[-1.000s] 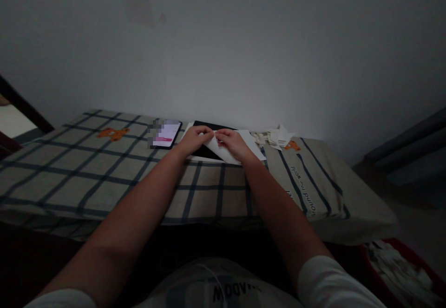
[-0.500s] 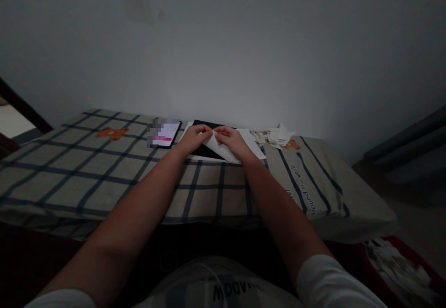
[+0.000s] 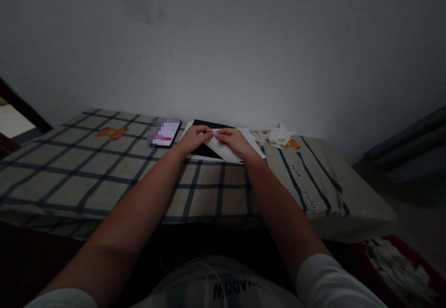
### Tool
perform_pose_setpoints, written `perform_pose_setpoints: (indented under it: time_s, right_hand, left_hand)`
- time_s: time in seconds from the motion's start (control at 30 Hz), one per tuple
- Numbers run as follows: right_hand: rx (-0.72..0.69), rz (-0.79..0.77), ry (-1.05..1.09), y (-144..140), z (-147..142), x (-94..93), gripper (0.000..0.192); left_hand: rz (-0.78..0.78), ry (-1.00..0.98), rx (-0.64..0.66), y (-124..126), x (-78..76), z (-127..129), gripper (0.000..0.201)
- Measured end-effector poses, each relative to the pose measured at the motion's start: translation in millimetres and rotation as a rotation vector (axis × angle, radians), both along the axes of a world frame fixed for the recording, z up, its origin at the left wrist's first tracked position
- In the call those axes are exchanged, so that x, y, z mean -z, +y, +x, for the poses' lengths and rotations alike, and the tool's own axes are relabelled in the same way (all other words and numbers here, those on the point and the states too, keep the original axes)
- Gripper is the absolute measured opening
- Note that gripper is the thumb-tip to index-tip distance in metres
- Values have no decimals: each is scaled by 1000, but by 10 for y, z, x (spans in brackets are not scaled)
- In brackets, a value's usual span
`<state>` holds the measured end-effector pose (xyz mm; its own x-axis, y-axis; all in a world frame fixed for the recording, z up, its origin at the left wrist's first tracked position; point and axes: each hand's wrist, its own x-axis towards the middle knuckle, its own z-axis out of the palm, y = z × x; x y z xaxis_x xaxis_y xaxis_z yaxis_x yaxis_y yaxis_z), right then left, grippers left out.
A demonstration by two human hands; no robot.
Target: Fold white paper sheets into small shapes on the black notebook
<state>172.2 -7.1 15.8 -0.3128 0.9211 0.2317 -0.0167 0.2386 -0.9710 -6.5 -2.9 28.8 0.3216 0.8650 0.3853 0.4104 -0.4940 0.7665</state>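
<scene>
Over the black board [image 3: 205, 150], left hand [image 3: 193, 139] and right hand [image 3: 232, 141] pinch the white paper [image 3: 219, 150].

Phone [image 3: 166, 133] left of hands (close), paper scraps [image 3: 275, 136] right, checked cloth [image 3: 69, 168] open

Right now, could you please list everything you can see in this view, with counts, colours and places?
sheet of paper: one, white, pinched between both hands
black board: one, beneath the paper
phone: one, screen lit, left of the hands
folded paper pieces: a pile, white, right of the hands
checked cloth: one, beige with dark lines, covering the surface
red bin: one, lower right, holding paper
left hand: pinching the paper
right hand: pinching the paper
</scene>
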Motion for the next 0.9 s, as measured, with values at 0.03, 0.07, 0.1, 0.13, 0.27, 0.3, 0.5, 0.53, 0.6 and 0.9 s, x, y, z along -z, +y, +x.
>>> perform_pose_setpoints:
  time_s: [0.03,0.07,0.1,0.13,0.27,0.3,0.5,0.53,0.6,0.9]
  right_hand:
    - [-7,8,-11,-1,4,-1,27]
    - [-12,18,-24,-3,6,-2,27]
    - [-18,33,-36,-5,6,-4,26]
    - [-22,53,-45,-7,4,-6,26]
    - [-5,132,-48,-15,-17,-19,24]
    - [5,130,-38,-18,-21,-23,23]
    - [-28,-4,-32,-46,-2,-46,25]
    - [-33,-4,-44,-47,3,-46,24]
    - [-31,0,-46,-44,9,-43,23]
    - [-45,19,-19,-37,5,-29,22]
  left_hand:
    - [4,-2,5,1,1,1,26]
    - [7,-3,11,3,4,2,26]
    - [11,-3,16,6,7,4,26]
    - [13,-4,21,10,12,7,26]
    - [3,-19,19,26,25,16,27]
    - [0,-26,14,28,26,17,27]
    - [11,-46,-35,28,16,-3,24]
    - [7,-37,-31,28,13,-9,24]
    - [-8,-5,-11,24,6,-18,26]
    - [-19,-3,36,12,12,-24,28]
